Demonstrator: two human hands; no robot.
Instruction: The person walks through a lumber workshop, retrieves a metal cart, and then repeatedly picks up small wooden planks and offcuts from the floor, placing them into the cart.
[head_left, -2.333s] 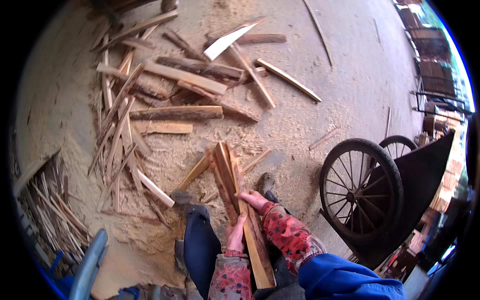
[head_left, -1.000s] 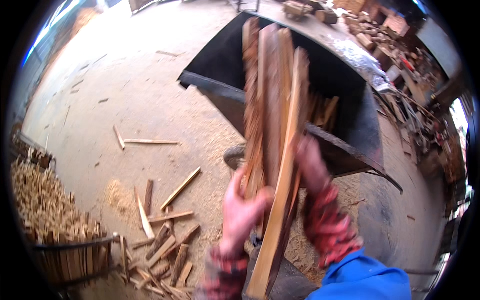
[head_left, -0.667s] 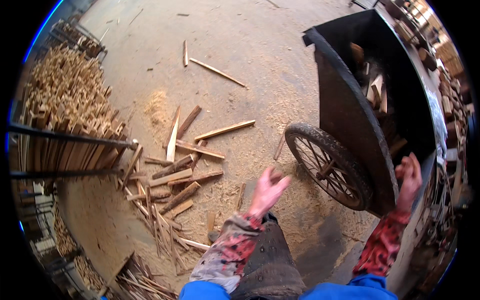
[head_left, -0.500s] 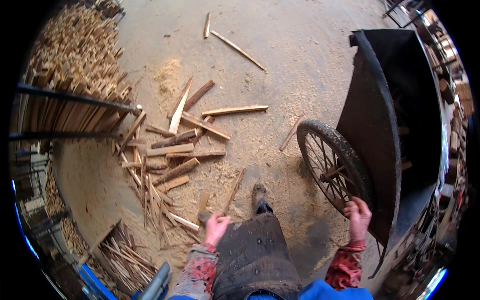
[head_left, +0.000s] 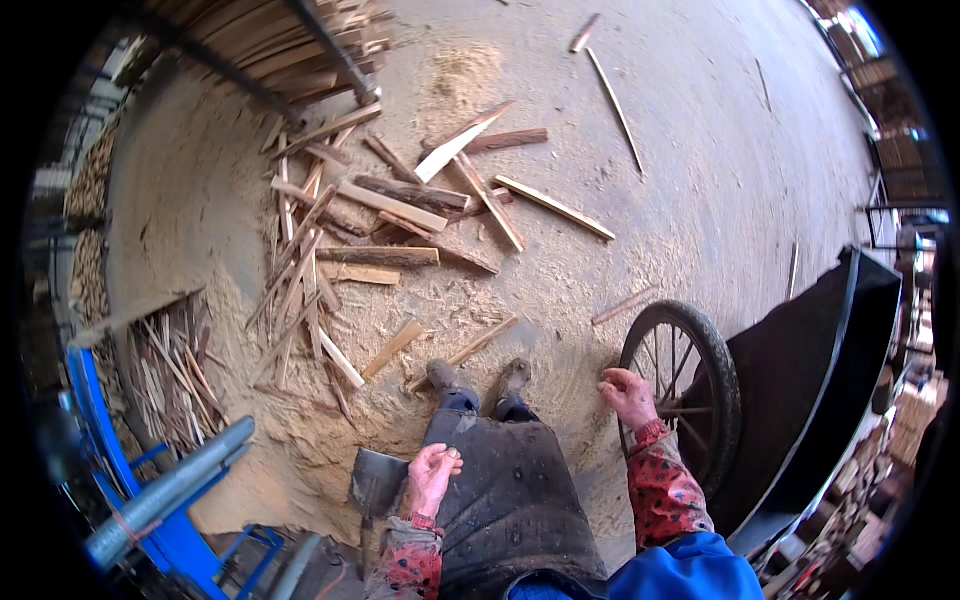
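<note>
My left hand point(head_left: 432, 478) is over the dark apron point(head_left: 505, 490) with its fingers curled in, and nothing shows in it. Just left of it lies a flat metal shovel blade point(head_left: 377, 480), apart from the hand. My right hand point(head_left: 630, 398) is in front of the spoked cart wheel point(head_left: 728, 400), fingers loosely bent and parted, holding nothing; whether it touches the wheel I cannot tell. The dark cart body point(head_left: 800, 350) stands right of the wheel. Split wood pieces point(head_left: 378, 257) lie heaped on the floor ahead of my boots point(head_left: 512, 378).
Sawdust covers much of the floor point(head_left: 560, 270). Stacked sticks point(head_left: 290, 50) fill a metal rack at upper left. A blue frame point(head_left: 150, 500) with grey pipes stands at lower left, near thin offcuts point(head_left: 180, 370). Cut wood also lies along the right edge.
My view has turned right, and the cart now shows lower at right. My right hand has moved left in view, off the cart's side. The left hand stays curled near the apron.
</note>
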